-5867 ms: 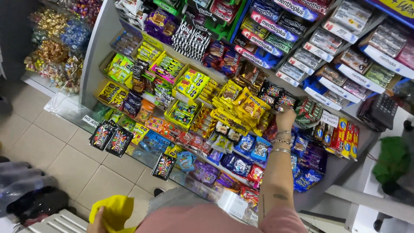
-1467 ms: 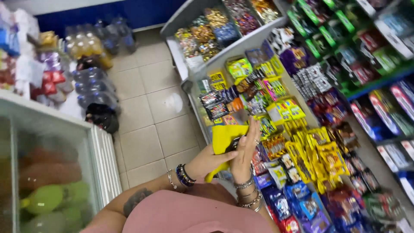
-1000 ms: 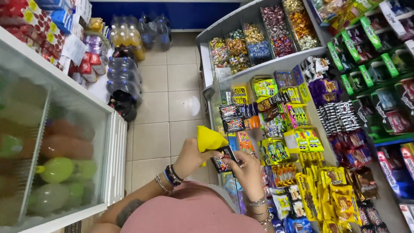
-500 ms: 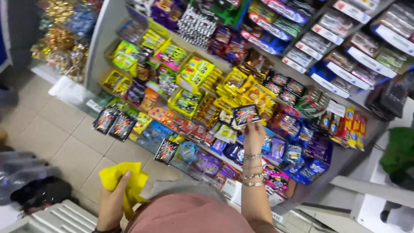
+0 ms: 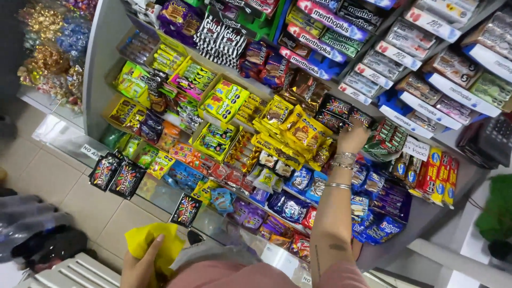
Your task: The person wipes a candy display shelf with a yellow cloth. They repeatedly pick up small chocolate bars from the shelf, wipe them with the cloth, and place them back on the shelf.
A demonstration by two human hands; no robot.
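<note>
Tiles [image 5: 58, 197] of pale floor fill the lower left, beside a glass-fronted counter with dark snack packets [image 5: 116, 175] hanging on its front. Low in the view, the left hand [image 5: 140, 266] grips a crumpled yellow cloth [image 5: 152, 242], thumb pressed over its edge and fingers closed into the folds, held near the person's body and well apart from the shelves.

Above, a sloping rack [image 5: 96, 80] carries rows of sweets: yellow display boxes [image 5: 216, 140] of small packs in the middle, blue wrappers [image 5: 290, 205] lower down, and gold-wrapped bars [image 5: 298, 130] toward the centre.

Right of centre, the right hand [image 5: 352, 140] reaches up to the rack, its wrist ringed by several thin bracelets [image 5: 344, 160]. Its fingers curl around a dark candy packet [image 5: 356, 117] at the row of similar dark packets, just beside a box of green and red packs [image 5: 389, 137].

Farther right, red and yellow bars [image 5: 437, 173] stand at the shelf's end, with tiers of gum packs [image 5: 426, 58] above.
</note>
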